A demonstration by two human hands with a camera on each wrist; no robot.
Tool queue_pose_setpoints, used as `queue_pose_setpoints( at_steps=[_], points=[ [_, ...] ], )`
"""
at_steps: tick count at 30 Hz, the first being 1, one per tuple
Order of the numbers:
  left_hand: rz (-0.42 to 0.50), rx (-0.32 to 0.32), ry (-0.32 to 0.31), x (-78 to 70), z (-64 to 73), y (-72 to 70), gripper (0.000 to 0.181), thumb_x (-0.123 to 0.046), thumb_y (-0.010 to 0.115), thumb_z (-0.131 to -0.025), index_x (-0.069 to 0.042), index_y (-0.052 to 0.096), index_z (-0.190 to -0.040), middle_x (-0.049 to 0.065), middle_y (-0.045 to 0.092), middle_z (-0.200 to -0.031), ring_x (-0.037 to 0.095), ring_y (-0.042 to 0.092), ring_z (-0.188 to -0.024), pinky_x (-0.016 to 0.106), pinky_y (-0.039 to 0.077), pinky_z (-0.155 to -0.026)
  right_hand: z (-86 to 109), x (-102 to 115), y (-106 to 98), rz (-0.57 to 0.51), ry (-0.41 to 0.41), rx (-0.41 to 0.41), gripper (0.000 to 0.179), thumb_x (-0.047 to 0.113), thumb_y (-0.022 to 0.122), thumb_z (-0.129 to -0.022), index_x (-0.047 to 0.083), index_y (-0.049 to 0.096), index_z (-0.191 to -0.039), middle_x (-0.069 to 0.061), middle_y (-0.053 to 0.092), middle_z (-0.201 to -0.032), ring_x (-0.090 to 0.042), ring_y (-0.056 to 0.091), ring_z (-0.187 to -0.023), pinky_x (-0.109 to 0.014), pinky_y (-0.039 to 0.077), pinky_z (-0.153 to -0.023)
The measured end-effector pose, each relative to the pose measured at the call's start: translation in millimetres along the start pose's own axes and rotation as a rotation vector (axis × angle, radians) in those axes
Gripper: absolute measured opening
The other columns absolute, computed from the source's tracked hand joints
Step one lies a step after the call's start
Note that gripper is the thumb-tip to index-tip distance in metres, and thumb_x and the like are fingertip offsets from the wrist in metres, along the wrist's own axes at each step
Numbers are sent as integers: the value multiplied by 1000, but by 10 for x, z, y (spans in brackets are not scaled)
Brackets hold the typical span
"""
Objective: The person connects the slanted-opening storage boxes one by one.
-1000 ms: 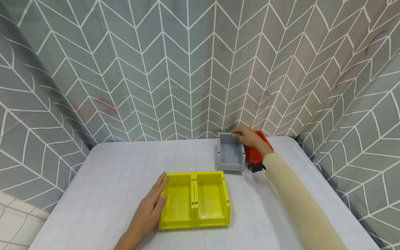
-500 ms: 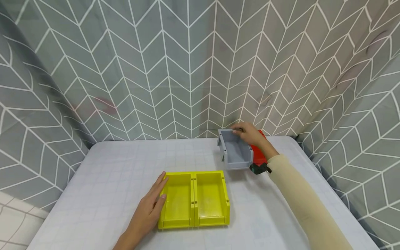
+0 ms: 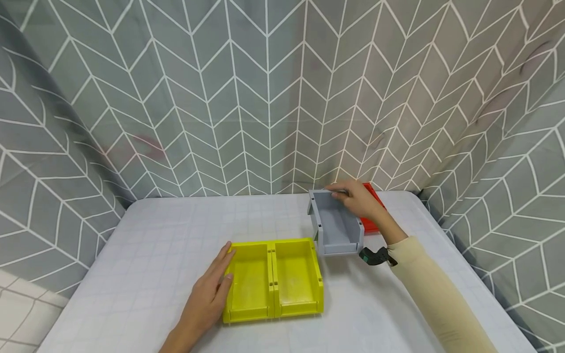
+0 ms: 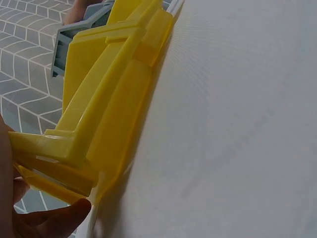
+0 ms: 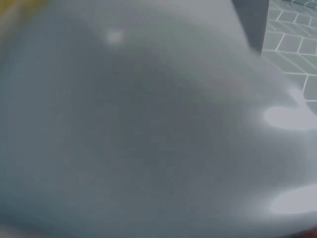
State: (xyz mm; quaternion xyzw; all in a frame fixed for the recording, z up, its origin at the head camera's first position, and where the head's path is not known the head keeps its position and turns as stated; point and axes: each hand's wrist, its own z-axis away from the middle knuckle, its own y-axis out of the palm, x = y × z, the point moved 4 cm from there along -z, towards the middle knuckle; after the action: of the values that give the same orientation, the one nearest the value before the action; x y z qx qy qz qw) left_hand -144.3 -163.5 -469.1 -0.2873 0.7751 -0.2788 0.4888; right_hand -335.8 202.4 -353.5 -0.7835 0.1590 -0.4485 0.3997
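In the head view two yellow storage bins (image 3: 249,284) stand side by side, joined along their inner walls. My left hand (image 3: 204,297) rests against the left wall of the left one, fingers extended along it; the left wrist view shows fingertips (image 4: 74,214) at the yellow bin's edge. With my right hand (image 3: 358,197) I grip the back wall of a grey storage bin (image 3: 337,225), which is held tilted above the table, just behind and right of the yellow pair. Its blurred grey surface (image 5: 148,124) fills most of the right wrist view.
A red bin (image 3: 370,223) stands behind my right hand, partly hidden. The white-covered table (image 3: 167,245) ends at a grey patterned curtain (image 3: 247,98) at the back and sides. A dark wrist camera (image 3: 375,256) hangs below my right sleeve.
My right hand has lifted the grey bin off the table and brought it forward and slightly right, closer to the yellow bins. My left hand has stayed at the yellow bin.
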Motion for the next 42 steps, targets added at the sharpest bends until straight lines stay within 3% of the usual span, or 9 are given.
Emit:
queue_pose_setpoints(
  at_steps=[7,11,19,22,28,37,42],
  points=[
    [-45,-18,-8,19,-5,-55,52,-11,56,-107,-11,46,-158,-13,25,-169,16,36,-149,34,32,-119,235,43,20,4,-15,-35,28,-5,68,-97,-3,74,-124,-17,72,-123,-36,64,-118,-55,55,-96],
    [-71,-39,-4,38,-10,-75,52,-10,57,-106,-10,47,-157,-12,27,-168,18,39,-147,39,36,-116,347,75,91,11,-20,-20,29,-5,68,-97,-1,74,-124,-15,72,-120,-32,65,-106,-49,58,-90],
    [-67,-56,18,44,-9,-70,53,-8,57,-105,-9,47,-157,-9,28,-168,20,41,-147,21,24,-118,488,147,173,16,-27,-4,27,-5,69,-96,-1,75,-121,-13,74,-113,-25,63,-93,-40,59,-84],
    [-69,-55,15,41,-7,-72,53,-8,57,-105,-10,46,-158,-10,28,-168,20,40,-147,22,26,-118,517,151,194,6,-29,2,27,-5,68,-96,-2,75,-121,-13,74,-114,-26,64,-94,-41,59,-84],
    [-74,-44,8,40,-5,-68,55,-9,57,-105,-13,44,-159,-10,28,-168,20,40,-147,37,35,-117,566,163,217,9,-29,-4,28,-6,68,-95,-1,76,-121,-13,74,-115,-28,66,-98,-47,60,-88],
    [-56,-52,25,42,-2,-52,55,-8,56,-105,-11,44,-159,-9,28,-168,20,40,-147,11,17,-115,664,193,237,-10,-8,7,28,-6,68,-95,-1,76,-121,-13,75,-113,-24,66,-95,-42,60,-85],
    [-60,-48,23,38,0,-56,56,-9,57,-105,-12,44,-160,-10,27,-169,20,40,-147,14,20,-117,700,234,242,-2,-19,-2,28,-8,67,-95,0,76,-120,-11,75,-111,-23,65,-92,-42,61,-84]
  ],
)
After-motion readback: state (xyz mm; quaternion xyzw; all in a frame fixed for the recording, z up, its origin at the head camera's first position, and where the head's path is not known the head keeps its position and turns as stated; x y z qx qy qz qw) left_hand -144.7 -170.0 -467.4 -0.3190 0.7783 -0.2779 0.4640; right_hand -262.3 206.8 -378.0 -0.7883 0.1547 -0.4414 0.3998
